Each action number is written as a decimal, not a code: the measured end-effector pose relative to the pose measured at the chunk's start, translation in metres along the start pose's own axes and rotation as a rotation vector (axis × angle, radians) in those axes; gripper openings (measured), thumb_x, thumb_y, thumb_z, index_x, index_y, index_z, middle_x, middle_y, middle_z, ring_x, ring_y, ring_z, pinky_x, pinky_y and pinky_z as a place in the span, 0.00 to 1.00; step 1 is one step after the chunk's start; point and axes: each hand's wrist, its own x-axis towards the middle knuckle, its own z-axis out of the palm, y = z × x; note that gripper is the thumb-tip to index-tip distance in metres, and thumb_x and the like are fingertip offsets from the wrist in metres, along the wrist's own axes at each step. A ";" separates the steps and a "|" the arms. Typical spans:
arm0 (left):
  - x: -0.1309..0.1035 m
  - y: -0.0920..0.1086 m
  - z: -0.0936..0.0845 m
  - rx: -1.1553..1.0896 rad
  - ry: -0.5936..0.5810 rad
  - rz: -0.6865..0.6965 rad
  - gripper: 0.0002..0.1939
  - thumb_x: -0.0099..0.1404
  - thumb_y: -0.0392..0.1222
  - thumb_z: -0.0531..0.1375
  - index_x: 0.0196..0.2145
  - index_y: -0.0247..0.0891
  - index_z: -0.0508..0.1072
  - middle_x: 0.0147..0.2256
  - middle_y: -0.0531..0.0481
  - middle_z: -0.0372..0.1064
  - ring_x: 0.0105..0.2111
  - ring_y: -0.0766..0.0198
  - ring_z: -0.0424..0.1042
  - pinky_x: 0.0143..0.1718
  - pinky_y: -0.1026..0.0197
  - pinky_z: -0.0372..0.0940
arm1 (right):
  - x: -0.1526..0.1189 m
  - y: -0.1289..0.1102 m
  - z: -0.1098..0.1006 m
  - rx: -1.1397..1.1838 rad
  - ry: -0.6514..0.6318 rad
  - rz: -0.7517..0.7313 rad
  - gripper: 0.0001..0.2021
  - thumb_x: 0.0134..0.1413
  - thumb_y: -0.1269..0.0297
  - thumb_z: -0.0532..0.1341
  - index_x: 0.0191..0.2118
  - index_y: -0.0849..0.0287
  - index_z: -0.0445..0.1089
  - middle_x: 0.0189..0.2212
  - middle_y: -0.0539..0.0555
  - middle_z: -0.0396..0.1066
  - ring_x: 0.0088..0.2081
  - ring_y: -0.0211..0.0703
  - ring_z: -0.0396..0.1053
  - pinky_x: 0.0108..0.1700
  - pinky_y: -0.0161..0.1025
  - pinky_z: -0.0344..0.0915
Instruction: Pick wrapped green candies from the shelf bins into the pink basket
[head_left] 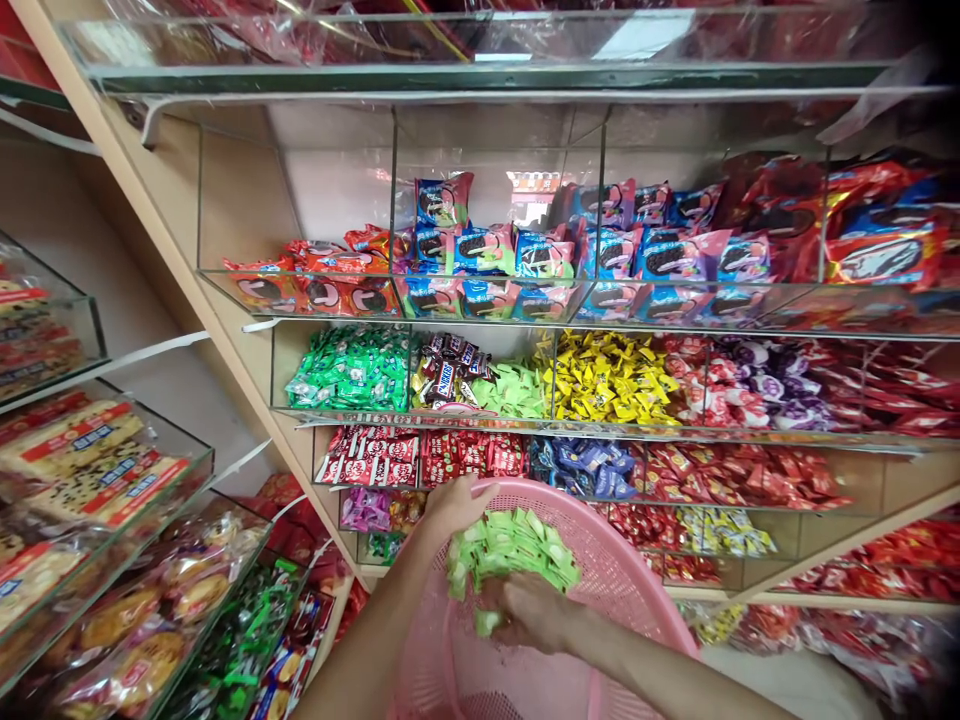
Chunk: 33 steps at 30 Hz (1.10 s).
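Shelves [480, 80] behind. Left hand [454, 508] holds rim of pink basket [616, 560]. Right hand [529, 605] handles green packets [525, 545] inside; grip closure hidden, cannot tell. Next move likely calls for steady rim.

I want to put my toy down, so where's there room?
Between the forearms, the pink plastic mesh basket shows bare bottom, bordered by pale-green packets. A hand could probably pass above the upper-left red shiny packets, under the top glass shelf. It's crowded among the bright-green packets and yellow packets.
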 end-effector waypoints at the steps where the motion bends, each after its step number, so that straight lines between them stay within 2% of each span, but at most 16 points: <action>1: 0.000 0.001 0.000 0.002 0.000 -0.002 0.37 0.58 0.70 0.42 0.53 0.47 0.67 0.49 0.47 0.71 0.48 0.54 0.70 0.45 0.59 0.62 | -0.001 0.000 0.000 0.009 -0.010 0.008 0.10 0.42 0.60 0.64 0.33 0.58 0.71 0.30 0.52 0.74 0.29 0.42 0.68 0.25 0.36 0.52; 5: 0.001 0.002 0.000 0.000 -0.009 0.008 0.35 0.58 0.70 0.42 0.50 0.47 0.70 0.47 0.47 0.72 0.46 0.54 0.71 0.44 0.59 0.62 | -0.005 0.001 -0.021 0.099 -0.002 0.018 0.10 0.40 0.61 0.64 0.32 0.57 0.69 0.26 0.50 0.71 0.25 0.39 0.63 0.23 0.36 0.48; 8: 0.002 0.000 0.000 0.004 0.012 0.011 0.35 0.58 0.71 0.42 0.50 0.47 0.70 0.46 0.47 0.73 0.45 0.54 0.72 0.42 0.59 0.62 | -0.008 0.011 -0.049 0.130 0.148 0.078 0.09 0.44 0.63 0.61 0.34 0.58 0.67 0.27 0.50 0.70 0.26 0.38 0.63 0.25 0.35 0.48; 11: 0.001 -0.002 0.000 -0.001 0.030 0.000 0.36 0.57 0.71 0.42 0.50 0.47 0.69 0.46 0.47 0.73 0.44 0.55 0.72 0.42 0.59 0.62 | -0.008 0.027 -0.068 0.029 0.248 0.181 0.08 0.48 0.65 0.59 0.36 0.59 0.66 0.29 0.53 0.71 0.29 0.40 0.65 0.28 0.36 0.50; 15: 0.002 -0.002 0.000 0.005 0.023 -0.011 0.36 0.57 0.71 0.42 0.50 0.46 0.69 0.46 0.46 0.73 0.44 0.54 0.72 0.43 0.58 0.63 | -0.009 0.040 -0.070 -0.118 0.174 0.234 0.10 0.52 0.66 0.57 0.40 0.61 0.66 0.34 0.57 0.72 0.34 0.45 0.68 0.31 0.37 0.53; 18: 0.002 -0.001 -0.001 0.008 0.011 -0.007 0.35 0.58 0.70 0.43 0.49 0.46 0.70 0.46 0.46 0.73 0.45 0.54 0.71 0.43 0.58 0.62 | -0.009 0.036 -0.069 -0.183 0.165 0.230 0.13 0.55 0.64 0.56 0.46 0.62 0.66 0.37 0.60 0.72 0.38 0.48 0.69 0.34 0.38 0.57; 21: 0.002 0.002 -0.001 0.012 0.022 0.003 0.32 0.59 0.69 0.43 0.48 0.46 0.70 0.46 0.47 0.73 0.45 0.55 0.71 0.42 0.60 0.62 | -0.004 0.023 -0.074 -0.249 0.213 0.123 0.11 0.58 0.64 0.55 0.46 0.59 0.65 0.37 0.57 0.72 0.37 0.46 0.70 0.34 0.38 0.59; 24: 0.001 0.007 -0.003 0.010 0.028 0.022 0.31 0.60 0.68 0.43 0.47 0.46 0.70 0.44 0.47 0.73 0.44 0.56 0.72 0.40 0.61 0.63 | 0.011 0.005 -0.076 -0.378 0.214 -0.104 0.09 0.58 0.71 0.52 0.42 0.59 0.67 0.36 0.55 0.72 0.33 0.42 0.71 0.31 0.36 0.60; 27: -0.002 0.010 -0.005 0.013 0.029 0.028 0.31 0.60 0.68 0.44 0.46 0.45 0.71 0.43 0.47 0.74 0.43 0.56 0.73 0.40 0.61 0.63 | 0.031 -0.012 -0.067 -0.485 0.199 -0.300 0.11 0.56 0.77 0.52 0.42 0.62 0.68 0.36 0.56 0.73 0.34 0.43 0.71 0.30 0.37 0.61; 33: -0.006 0.003 -0.006 0.001 0.042 -0.009 0.33 0.59 0.69 0.43 0.47 0.46 0.70 0.43 0.47 0.74 0.42 0.56 0.73 0.39 0.61 0.63 | 0.059 -0.030 -0.043 -0.576 0.187 -0.360 0.13 0.54 0.78 0.53 0.45 0.69 0.68 0.40 0.61 0.72 0.39 0.48 0.70 0.33 0.40 0.64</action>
